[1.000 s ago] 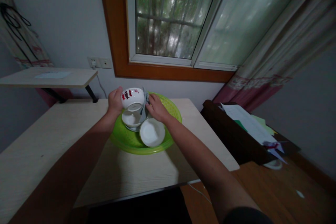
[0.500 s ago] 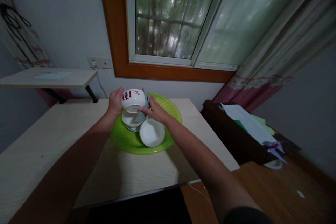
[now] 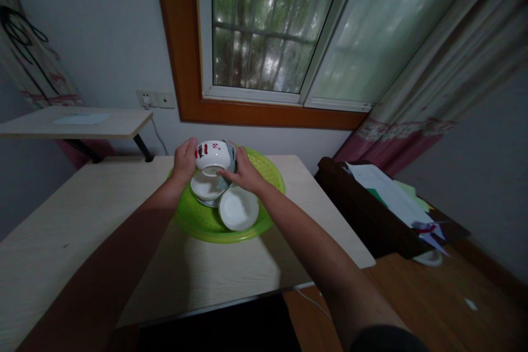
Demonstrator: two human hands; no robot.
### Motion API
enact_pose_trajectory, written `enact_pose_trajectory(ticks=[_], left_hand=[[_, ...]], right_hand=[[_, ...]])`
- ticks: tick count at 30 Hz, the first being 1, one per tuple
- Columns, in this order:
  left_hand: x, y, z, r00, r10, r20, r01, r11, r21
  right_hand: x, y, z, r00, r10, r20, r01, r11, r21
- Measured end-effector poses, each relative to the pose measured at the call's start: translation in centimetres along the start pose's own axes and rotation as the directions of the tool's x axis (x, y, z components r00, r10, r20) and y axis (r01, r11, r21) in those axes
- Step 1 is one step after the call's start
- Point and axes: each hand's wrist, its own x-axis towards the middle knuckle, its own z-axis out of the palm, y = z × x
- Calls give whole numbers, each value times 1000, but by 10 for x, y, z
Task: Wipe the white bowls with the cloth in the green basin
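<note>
Now the cloth work is on: above the green basket [image 3: 198, 223], the left hand [image 3: 185, 160] has its fingers grasping the patterned bowl [image 3: 212, 156], while the right hand [image 3: 247, 174] has its fingers clutching the gray cloth [image 3: 232, 157] against the bowl's side. Two plain white bowls [image 3: 238, 209] [image 3: 204, 187] sit in the basket. Any shift of the cloth, I'd judge, calls for a steady left hold.

Window [image 3: 264, 27]: daylight, bright spots thru glass; hazy reflections on R pane.
Room: dim, cool tone.
Tabletop [image 3: 325, 220]: soft shadows nr green basin [image 3: 269, 176]; almost blk below.
Bowls [image 3: 238, 209]: pale, mild sheen; print a bit soft.
R curtain [image 3: 416, 82]: slanted, stretched, wide-angle distortion.
</note>
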Motion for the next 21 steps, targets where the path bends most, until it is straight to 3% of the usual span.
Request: enact_pose_trajectory(ticks=[8,14,17,21], left_hand=[[-3,0,3,963,131,234,-171,972,160],[-5,-7,2,859,146,491,-273,942,197],[-7,-6,2,829,134,544,-319,911,261],[-7,-8,2,836,135,532,-343,886,313]], right_hand=[[-1,-1,-11,999,51,-12,-52,994,-93],[-2,8,-15,998,46,-33,-48,995,-85],[-3,13,-16,998,41,-41,-43,997,-67],[-3,17,-17,999,37,-39,-39,998,-52]])
